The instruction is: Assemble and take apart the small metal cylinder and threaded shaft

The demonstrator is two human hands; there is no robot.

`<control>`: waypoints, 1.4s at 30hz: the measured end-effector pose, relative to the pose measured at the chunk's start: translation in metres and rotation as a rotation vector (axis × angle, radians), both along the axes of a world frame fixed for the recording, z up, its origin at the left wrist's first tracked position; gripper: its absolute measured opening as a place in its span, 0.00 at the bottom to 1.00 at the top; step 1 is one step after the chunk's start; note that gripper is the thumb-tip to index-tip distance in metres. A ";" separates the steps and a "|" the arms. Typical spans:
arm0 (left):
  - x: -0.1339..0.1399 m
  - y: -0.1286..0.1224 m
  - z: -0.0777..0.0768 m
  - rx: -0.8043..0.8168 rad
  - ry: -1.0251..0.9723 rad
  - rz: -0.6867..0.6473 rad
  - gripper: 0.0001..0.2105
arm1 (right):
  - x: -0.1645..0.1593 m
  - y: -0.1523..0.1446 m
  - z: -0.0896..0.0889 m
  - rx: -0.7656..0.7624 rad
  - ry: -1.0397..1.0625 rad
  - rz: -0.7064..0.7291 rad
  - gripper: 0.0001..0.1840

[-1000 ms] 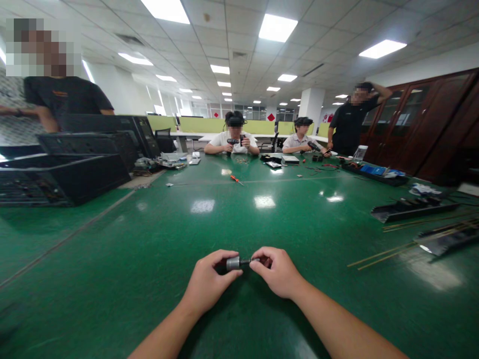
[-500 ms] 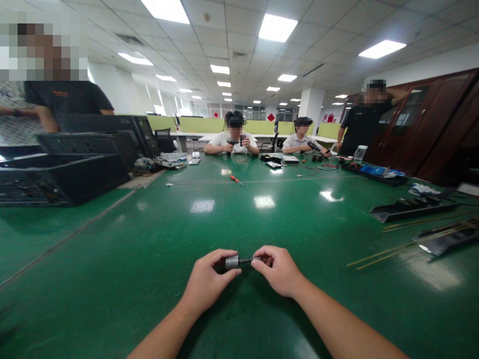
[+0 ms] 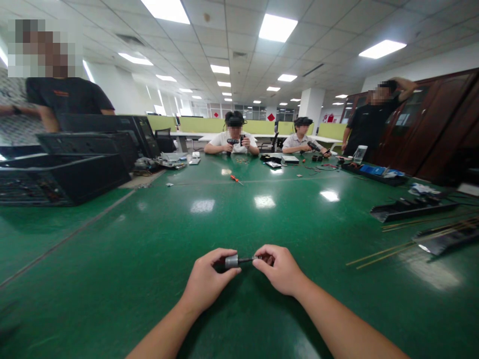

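My left hand (image 3: 209,274) is closed around a short grey metal cylinder (image 3: 231,262), which looks like a small motor, with the thumb below and the fingers above. A thin dark shaft (image 3: 245,260) runs out of the cylinder towards the right. The thumb and fingers of my right hand (image 3: 279,269) pinch the far end of that shaft. Something small and shiny shows at those fingertips, too small to make out. Both hands are just above the green table (image 3: 232,319), near its front.
An orange screwdriver (image 3: 235,179) lies mid-table. Open computer cases (image 3: 60,179) stand at the left. Thin brass-coloured rods (image 3: 385,257) and black metal trays (image 3: 411,209) lie at the right. Two seated people work across the table with handheld tools; others stand at both sides.
My left hand and the cylinder have hardly moved. My right fingertips have shifted very slightly right along the shaft, showing a little more of it. The standing person at right leans differently.
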State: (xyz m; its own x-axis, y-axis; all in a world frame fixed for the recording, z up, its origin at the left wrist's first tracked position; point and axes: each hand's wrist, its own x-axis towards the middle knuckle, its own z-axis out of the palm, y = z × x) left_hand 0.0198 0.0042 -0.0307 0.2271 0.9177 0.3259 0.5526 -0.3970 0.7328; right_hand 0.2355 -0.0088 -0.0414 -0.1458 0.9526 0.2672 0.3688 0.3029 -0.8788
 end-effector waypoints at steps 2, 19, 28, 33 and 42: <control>0.000 0.000 0.000 0.000 0.001 0.001 0.13 | 0.000 0.000 0.000 0.001 -0.001 -0.003 0.07; -0.001 0.001 0.000 0.038 -0.014 -0.002 0.13 | 0.004 0.002 -0.002 0.021 -0.025 -0.004 0.07; -0.001 0.001 -0.001 0.044 -0.012 0.006 0.14 | 0.005 0.001 0.000 0.027 -0.039 -0.006 0.06; -0.001 0.001 -0.001 0.040 -0.010 0.013 0.14 | 0.006 0.002 0.000 0.028 -0.035 -0.007 0.06; -0.002 0.002 -0.001 0.065 0.000 0.010 0.14 | 0.007 0.001 0.002 0.031 -0.031 -0.015 0.06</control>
State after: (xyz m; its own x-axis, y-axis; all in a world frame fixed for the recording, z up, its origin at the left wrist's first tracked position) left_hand 0.0174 0.0057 -0.0317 0.2183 0.8969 0.3845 0.5568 -0.4381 0.7057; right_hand 0.2424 -0.0078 -0.0396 -0.1397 0.9460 0.2924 0.4002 0.3241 -0.8572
